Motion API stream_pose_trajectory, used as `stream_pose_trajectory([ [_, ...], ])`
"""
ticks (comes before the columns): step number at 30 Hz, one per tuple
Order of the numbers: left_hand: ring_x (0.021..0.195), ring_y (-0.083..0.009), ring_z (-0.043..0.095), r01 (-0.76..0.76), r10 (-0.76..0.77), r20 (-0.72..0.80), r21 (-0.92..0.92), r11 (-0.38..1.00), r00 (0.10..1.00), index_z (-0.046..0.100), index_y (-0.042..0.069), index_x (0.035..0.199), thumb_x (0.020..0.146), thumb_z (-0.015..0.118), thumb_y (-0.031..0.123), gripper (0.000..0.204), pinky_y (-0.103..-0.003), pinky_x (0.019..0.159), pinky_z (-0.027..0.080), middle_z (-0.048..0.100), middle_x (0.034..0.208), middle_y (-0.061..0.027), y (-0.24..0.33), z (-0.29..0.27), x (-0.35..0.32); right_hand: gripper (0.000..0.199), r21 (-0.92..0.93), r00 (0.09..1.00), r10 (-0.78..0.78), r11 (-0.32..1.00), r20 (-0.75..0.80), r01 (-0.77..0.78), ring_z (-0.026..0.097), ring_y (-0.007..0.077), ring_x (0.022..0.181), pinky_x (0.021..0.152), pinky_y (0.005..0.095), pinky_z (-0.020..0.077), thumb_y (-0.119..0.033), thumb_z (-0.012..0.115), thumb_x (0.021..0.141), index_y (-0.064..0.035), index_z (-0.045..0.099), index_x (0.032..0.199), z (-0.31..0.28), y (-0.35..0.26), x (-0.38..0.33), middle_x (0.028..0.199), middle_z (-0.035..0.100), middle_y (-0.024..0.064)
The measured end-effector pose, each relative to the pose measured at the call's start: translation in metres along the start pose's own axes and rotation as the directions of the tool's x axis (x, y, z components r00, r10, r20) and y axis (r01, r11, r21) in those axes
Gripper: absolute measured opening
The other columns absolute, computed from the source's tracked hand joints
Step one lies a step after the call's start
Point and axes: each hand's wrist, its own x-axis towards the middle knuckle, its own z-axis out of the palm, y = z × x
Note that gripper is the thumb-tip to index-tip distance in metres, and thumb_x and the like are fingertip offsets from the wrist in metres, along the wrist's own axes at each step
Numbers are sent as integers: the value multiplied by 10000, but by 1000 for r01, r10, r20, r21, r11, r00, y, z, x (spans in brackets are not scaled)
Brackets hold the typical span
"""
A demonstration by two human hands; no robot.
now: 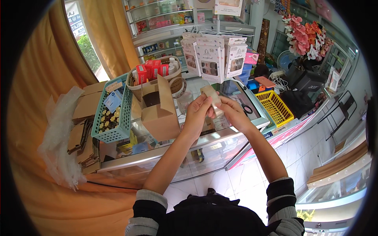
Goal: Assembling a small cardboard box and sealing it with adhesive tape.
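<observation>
Both my hands meet over a glass counter (pixel 165 157) and hold one small cream-coloured box (pixel 210 95). My left hand (pixel 197 112) grips its lower left side with the fingers curled. My right hand (pixel 230 112) pinches it from the right. An open brown cardboard box (pixel 159 114) stands just left of my left hand with its flaps up.
A teal basket (pixel 118 118) with small items sits at the left, beside flat cardboard pieces (pixel 84 133) and clear plastic bags (pixel 59 133). A round basket of red boxes (pixel 151 70), a rack of hanging cards (pixel 214 59) and a yellow basket (pixel 275 106) stand behind.
</observation>
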Motion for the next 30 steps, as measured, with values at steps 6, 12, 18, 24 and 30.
stream_pose_trajectory([
  [6, 599, -36, 409, -33, 31, 15, 232, 972, 999, 556, 20, 1176, 952, 477, 212, 306, -211, 588, 369, 497, 707, 40, 2, 3, -6, 271, -8, 979, 85, 996, -184, -88, 537, 118, 918, 823, 243, 394, -148, 471, 887, 13, 573, 1080, -4, 10, -1, 974, 590, 58],
  [12, 598, -65, 471, 35, -41, 28, 178, 983, 999, 574, 24, 1112, 956, 469, 253, 296, -212, 592, 377, 502, 703, 21, 2, -3, -4, 303, 23, 985, 136, 991, -106, -134, 473, 122, 1053, 955, 253, 314, -243, 497, 888, -15, 630, 1038, -10, 18, -4, 1076, 565, 41],
  [18, 592, -73, 478, 68, -69, 4, 104, 992, 998, 583, 34, 1107, 959, 459, 278, 311, -210, 606, 389, 503, 699, 21, 1, -3, -1, 332, -23, 987, 68, 997, -145, -72, 447, 127, 1067, 977, 267, 299, -230, 466, 897, -17, 580, 1124, -6, 21, -6, 1099, 548, 39],
  [24, 615, -66, 483, 21, -29, 49, 139, 990, 998, 579, 28, 1121, 960, 461, 277, 318, -208, 622, 392, 530, 720, 18, 0, -2, 1, 364, -14, 999, 38, 999, 29, -38, 444, 147, 1086, 983, 274, 295, -234, 452, 892, 6, 555, 1146, -20, 30, -4, 1139, 540, 72],
  [30, 623, -59, 482, 9, -12, 8, 294, 956, 1000, 573, 25, 1130, 960, 474, 255, 302, -213, 630, 398, 534, 707, 20, 6, 4, -7, 246, -20, 968, 143, 988, -209, -150, 459, 130, 942, 866, 264, 323, -188, 413, 873, -24, 541, 1004, -15, 37, -1, 956, 526, 37],
])
